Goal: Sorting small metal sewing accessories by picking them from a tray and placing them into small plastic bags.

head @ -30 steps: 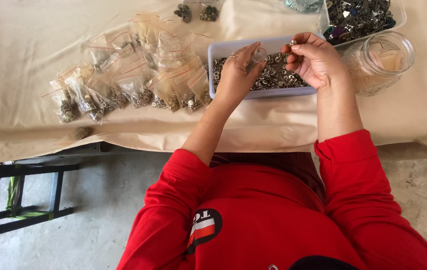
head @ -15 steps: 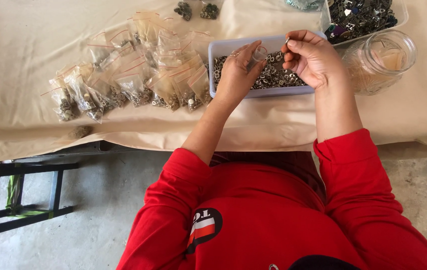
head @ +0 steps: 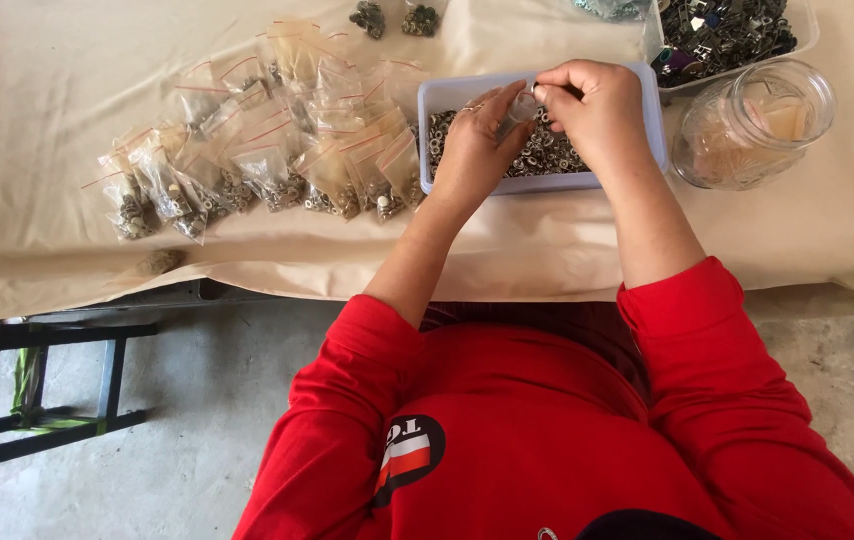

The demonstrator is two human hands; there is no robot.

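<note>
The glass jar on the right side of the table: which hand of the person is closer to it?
The right hand. It is over the plastic tray, just beside the glass jar. The left hand is further away, over the tray's other half.

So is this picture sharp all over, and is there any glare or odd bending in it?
Head view: soft, even daylight with faint shadows; the hands, left and right, and the small clear bag pinched between them look fairly sharp; the jar and the bags show mild sheen, not harsh glare; the table edge bows slightly, which suggests a wide lens.
</note>
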